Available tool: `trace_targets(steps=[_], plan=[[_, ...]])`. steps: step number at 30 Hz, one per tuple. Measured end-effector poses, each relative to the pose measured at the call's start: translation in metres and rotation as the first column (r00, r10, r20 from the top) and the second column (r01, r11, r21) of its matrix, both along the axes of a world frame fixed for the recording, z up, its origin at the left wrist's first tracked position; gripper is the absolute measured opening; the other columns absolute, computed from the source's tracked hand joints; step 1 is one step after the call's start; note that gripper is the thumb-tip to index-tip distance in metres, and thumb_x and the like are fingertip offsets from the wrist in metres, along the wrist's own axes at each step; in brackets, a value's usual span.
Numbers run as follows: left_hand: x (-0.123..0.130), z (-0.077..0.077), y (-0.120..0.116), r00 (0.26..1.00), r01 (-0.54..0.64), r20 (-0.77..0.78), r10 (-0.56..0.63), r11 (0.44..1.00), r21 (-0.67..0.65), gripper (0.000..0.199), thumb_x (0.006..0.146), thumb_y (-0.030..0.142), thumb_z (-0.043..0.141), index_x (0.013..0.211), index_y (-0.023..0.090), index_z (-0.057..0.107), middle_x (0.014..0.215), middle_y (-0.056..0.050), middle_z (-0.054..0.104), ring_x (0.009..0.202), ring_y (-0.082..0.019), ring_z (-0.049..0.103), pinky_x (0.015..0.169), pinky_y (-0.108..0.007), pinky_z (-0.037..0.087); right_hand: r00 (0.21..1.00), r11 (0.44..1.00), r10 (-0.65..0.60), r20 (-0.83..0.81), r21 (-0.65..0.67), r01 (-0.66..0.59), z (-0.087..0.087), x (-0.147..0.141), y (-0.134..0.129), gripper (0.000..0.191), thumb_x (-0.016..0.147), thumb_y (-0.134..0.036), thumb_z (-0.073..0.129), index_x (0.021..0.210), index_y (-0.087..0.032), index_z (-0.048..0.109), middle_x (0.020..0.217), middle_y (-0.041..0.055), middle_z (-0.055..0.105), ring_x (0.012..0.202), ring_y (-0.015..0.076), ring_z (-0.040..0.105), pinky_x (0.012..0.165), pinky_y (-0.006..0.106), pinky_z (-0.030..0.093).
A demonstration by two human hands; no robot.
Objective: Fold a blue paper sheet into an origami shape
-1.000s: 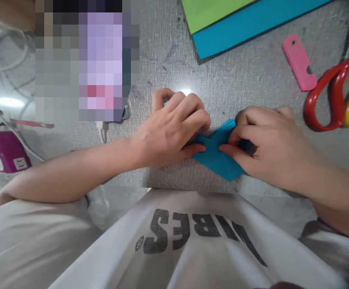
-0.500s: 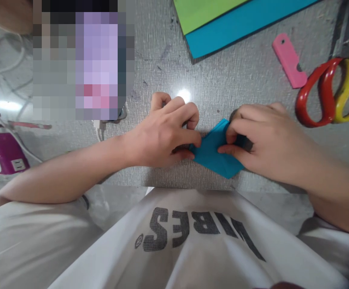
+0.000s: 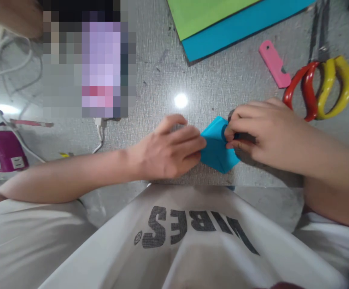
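A small folded piece of blue paper (image 3: 218,146) is between my two hands, close to the table's front edge. Its outline is angular, with a point at the top and another at the bottom, and crease lines show near the lower corner. My left hand (image 3: 174,148) pinches the left corner, fingers curled together over it. On the opposite side my right hand (image 3: 255,136) grips the right edge between thumb and bent fingers. The right corner is partly covered by those fingers.
Green (image 3: 210,16) and blue sheets (image 3: 198,50) lie at the back. A pink folding cutter (image 3: 273,64) and red-and-yellow-handled scissors (image 3: 309,92) sit at the right. Leftward are a blurred-out phone (image 3: 102,68), a white cable (image 3: 100,134) and a purple socket block (image 3: 4,152).
My left hand has turned and its fingers have drawn closer together at the paper's left corner. My right hand keeps its grip on the right edge. The view has shifted slightly.
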State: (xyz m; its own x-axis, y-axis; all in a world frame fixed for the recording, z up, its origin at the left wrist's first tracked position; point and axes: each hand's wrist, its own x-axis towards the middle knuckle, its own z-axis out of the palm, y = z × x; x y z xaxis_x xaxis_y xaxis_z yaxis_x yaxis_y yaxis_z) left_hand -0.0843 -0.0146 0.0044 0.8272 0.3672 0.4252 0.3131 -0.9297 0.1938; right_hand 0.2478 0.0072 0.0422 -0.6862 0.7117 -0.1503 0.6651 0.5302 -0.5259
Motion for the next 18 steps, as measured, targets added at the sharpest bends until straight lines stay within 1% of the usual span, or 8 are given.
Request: trace_targets(steps=[2,4,6,8,10,15,16,18], plan=[[0.005,0.004,-0.014,1.0,0.01,-0.007,-0.009,0.993,0.119,0.026,0.125,0.017,0.074,0.103,0.022,0.085,0.115,-0.003,0.089,0.106,-0.02,0.08,0.115,-0.042,0.073,0.999,0.998,0.042,-0.034,0.039,-0.04,-0.003,0.001,0.001,0.019,0.111,-0.019,0.067,0.1,-0.027,0.079,0.103,0.0066,0.079,0.103,0.0329,0.076,0.093,0.048,0.038],[0.008,0.009,-0.026,1.0,-0.014,-0.016,0.017,0.987,0.162,0.021,0.125,0.017,0.077,0.108,0.018,0.09,0.116,-0.006,0.092,0.107,-0.021,0.083,0.119,-0.04,0.075,0.993,0.993,0.105,-0.06,0.062,-0.101,-0.006,0.003,0.0,0.027,0.116,-0.016,0.063,0.116,-0.027,0.088,0.102,0.0054,0.079,0.097,0.0301,0.073,0.094,0.047,0.04],[0.008,0.013,-0.033,0.998,-0.019,-0.062,0.03,0.984,0.175,0.019,0.126,0.02,0.077,0.122,0.012,0.094,0.132,-0.013,0.095,0.114,-0.024,0.085,0.119,-0.041,0.076,0.984,0.984,0.166,-0.065,0.074,-0.161,-0.008,0.006,-0.001,0.044,0.119,-0.014,0.059,0.142,-0.032,0.092,0.101,0.0034,0.079,0.091,0.0279,0.068,0.093,0.046,0.04],[0.005,0.017,-0.037,0.987,0.01,-0.157,0.018,0.984,0.178,0.03,0.13,0.027,0.072,0.139,0.008,0.093,0.152,-0.02,0.093,0.121,-0.026,0.085,0.114,-0.041,0.076,0.981,0.98,0.193,-0.034,0.062,-0.191,-0.009,0.008,-0.002,0.056,0.12,-0.015,0.059,0.161,-0.04,0.089,0.102,0.0024,0.08,0.086,0.0274,0.064,0.091,0.045,0.039],[0.003,0.021,-0.038,0.969,0.047,-0.248,-0.003,0.984,0.173,0.044,0.134,0.036,0.066,0.152,0.005,0.091,0.164,-0.023,0.089,0.126,-0.028,0.085,0.113,-0.04,0.075,0.983,0.983,0.181,0.008,0.036,-0.181,-0.01,0.007,-0.004,0.055,0.123,-0.021,0.06,0.166,-0.044,0.087,0.103,0.0029,0.08,0.084,0.0274,0.061,0.091,0.046,0.038],[0.002,0.027,-0.041,0.945,0.07,-0.327,-0.009,0.982,0.176,0.06,0.133,0.05,0.066,0.159,0.0,0.088,0.167,-0.026,0.088,0.132,-0.031,0.087,0.121,-0.043,0.072,0.995,0.992,0.074,0.072,0.102,-0.081,-0.004,0.0,-0.011,0.047,0.129,-0.034,0.056,0.163,-0.041,0.087,0.098,0.0065,0.08,0.086,0.0303,0.067,0.088,0.048,0.036],[0.003,0.027,-0.042,0.943,0.065,-0.333,0.0,0.981,0.183,0.061,0.133,0.05,0.066,0.159,-0.001,0.088,0.168,-0.026,0.087,0.134,-0.032,0.088,0.124,-0.044,0.072,0.996,0.992,0.047,0.078,0.116,-0.056,-0.002,-0.001,-0.013,0.046,0.13,-0.034,0.055,0.163,-0.04,0.087,0.096,0.0067,0.08,0.086,0.0303,0.068,0.086,0.048,0.036],[0.005,0.026,-0.046,0.944,0.044,-0.33,0.025,0.979,0.201,0.054,0.131,0.04,0.068,0.159,-0.002,0.087,0.167,-0.025,0.088,0.139,-0.033,0.089,0.131,-0.045,0.069,0.996,0.99,0.004,0.095,0.14,-0.017,0.003,-0.002,-0.014,0.046,0.13,-0.034,0.054,0.162,-0.039,0.086,0.093,0.0069,0.079,0.084,0.0303,0.068,0.084,0.049,0.035]])
